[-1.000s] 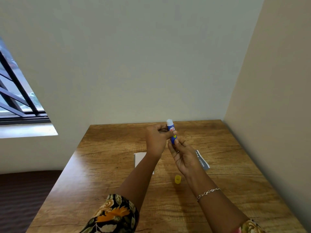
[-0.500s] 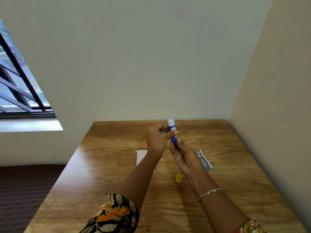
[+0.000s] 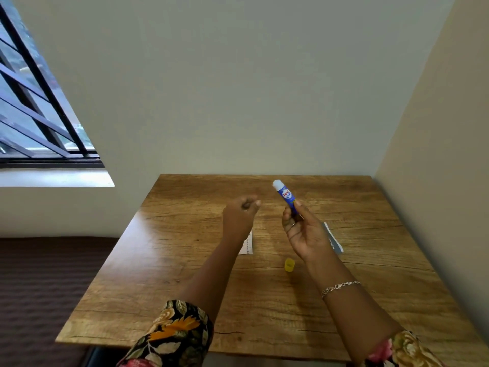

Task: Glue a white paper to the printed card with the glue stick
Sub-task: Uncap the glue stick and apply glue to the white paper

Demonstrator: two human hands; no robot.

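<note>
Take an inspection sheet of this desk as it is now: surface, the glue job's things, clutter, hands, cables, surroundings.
Surface: wooden table, set into a wall corner.
Job's things: glue stick uncapped, white tip up, held above the table; yellow cap on the table between the forearms; white paper flat, partly hidden by the left forearm; printed card flat, partly hidden by the right hand.
Clutter: nothing seen.
Hands: right hand grips the glue stick's lower end; left hand blurred, fingers curled, nothing seen in it.
Cables: nothing seen.
Surroundings: barred window at left; plain walls.
</note>
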